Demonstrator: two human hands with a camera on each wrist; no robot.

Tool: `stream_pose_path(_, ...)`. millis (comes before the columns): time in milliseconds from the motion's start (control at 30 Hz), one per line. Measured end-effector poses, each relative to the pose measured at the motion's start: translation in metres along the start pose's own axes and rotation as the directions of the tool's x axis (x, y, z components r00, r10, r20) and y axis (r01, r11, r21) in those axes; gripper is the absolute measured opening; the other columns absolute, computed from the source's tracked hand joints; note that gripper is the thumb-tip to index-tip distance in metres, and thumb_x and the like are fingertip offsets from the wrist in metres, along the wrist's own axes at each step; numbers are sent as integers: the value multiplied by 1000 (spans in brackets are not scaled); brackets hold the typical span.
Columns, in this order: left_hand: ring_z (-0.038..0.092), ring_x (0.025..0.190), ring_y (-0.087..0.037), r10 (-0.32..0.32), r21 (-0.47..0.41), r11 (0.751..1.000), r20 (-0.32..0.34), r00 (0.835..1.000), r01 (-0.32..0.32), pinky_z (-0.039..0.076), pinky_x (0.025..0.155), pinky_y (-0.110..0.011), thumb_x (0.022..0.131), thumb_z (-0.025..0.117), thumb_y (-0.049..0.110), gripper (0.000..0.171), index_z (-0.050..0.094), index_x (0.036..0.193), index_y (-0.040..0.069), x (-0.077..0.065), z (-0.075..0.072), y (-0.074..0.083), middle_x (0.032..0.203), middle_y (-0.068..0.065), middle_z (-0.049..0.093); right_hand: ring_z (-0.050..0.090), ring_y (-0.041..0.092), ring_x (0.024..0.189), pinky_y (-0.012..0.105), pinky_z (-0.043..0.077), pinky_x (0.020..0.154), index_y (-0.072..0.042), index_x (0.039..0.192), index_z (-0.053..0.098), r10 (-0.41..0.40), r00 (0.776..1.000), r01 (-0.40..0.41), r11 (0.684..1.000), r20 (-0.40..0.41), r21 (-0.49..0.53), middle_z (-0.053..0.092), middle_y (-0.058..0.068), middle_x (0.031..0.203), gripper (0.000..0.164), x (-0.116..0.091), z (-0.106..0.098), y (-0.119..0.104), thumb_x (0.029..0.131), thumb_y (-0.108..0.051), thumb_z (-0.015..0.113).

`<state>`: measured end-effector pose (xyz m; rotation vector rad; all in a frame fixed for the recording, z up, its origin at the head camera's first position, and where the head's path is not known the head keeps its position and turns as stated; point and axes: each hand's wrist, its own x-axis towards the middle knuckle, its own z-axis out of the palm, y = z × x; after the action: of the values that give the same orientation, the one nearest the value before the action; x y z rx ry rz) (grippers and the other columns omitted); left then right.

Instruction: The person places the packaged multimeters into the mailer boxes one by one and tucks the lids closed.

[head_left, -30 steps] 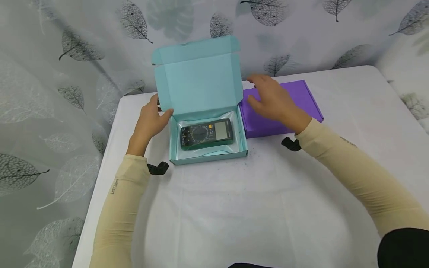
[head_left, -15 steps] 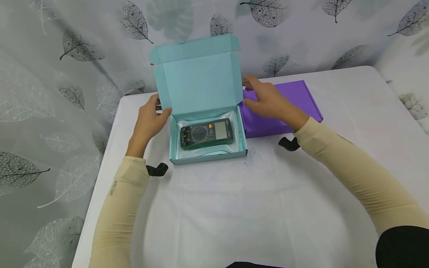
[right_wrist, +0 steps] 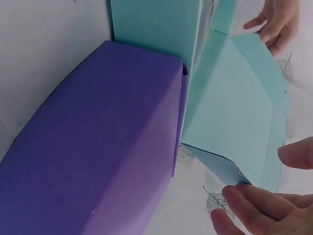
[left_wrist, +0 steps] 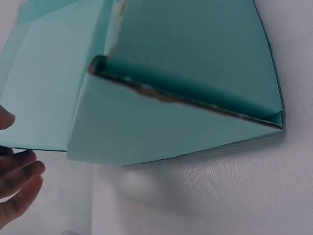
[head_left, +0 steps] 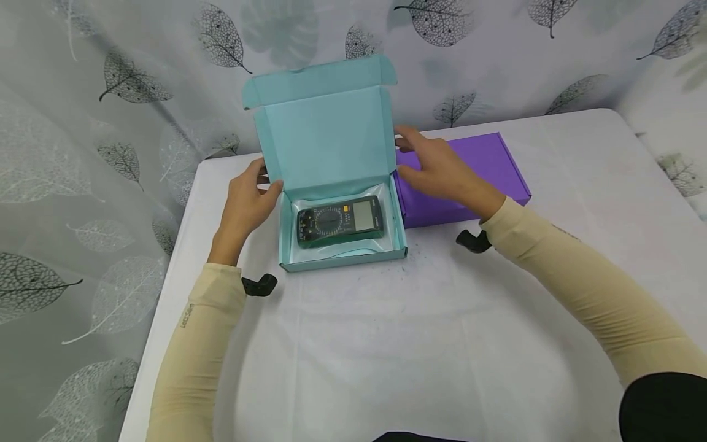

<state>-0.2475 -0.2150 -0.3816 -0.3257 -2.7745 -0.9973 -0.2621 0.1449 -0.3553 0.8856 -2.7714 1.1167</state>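
Observation:
In the head view, a light teal cardboard box (head_left: 342,262) lies with its lid (head_left: 326,135) raised. Inside is a dark multimeter (head_left: 339,221) on clear plastic padding. My left hand (head_left: 245,199) is at the lid's left edge, its thumb in front and its fingers partly behind; the left wrist view shows the fingers (left_wrist: 22,186) loosely bent beside the edge. My right hand (head_left: 436,166) is at the lid's right edge. In the right wrist view its fingertips (right_wrist: 237,191) meet the lid's side flap, with the thumb held apart.
A closed purple box (head_left: 466,178) sits against the teal box's right side, under my right hand. Both rest on a white-covered table (head_left: 386,350). A leaf-patterned curtain (head_left: 486,61) hangs behind and to the left of the table.
My right hand has moved left from above the purple box to the lid's right edge. The lid's top flap has shifted slightly left. My left hand has hardly moved.

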Motion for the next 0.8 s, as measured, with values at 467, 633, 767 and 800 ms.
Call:
stream_pose_path(467,62,98,-21,59,22,998,-57,997,-58,50,80,-37,92,52,16,36,56,127,6,-4,-3,0,114,-9,62,33,14,35,29,28,37,-14,143,36,-46,995,42,998,-93,-36,60,9,121,54,-4,4,-6,91,-9,48)
stream_pose_path(633,65,90,-22,65,20,998,-81,995,-63,51,74,-39,92,50,13,34,58,124,5,-8,-4,2,109,-10,65,23,14,37,28,27,36,-14,143,38,-44,995,41,998,-92,-43,62,7,117,53,-6,5,-6,91,-8,46)
stream_pose_path(767,65,88,-22,64,24,998,-95,993,-62,52,74,-38,93,50,12,32,61,122,4,-10,-5,2,107,-10,66,21,13,38,27,25,37,-11,142,39,-43,995,39,998,-94,-40,63,6,115,50,-7,6,-7,92,-10,46)
stream_pose_path(800,65,87,-22,63,26,998,-99,993,-61,52,74,-37,93,50,12,31,61,121,4,-10,-5,2,106,-10,66,21,13,38,27,25,37,-11,142,39,-42,994,38,999,-96,-37,63,6,114,50,-7,6,-7,92,-10,46)
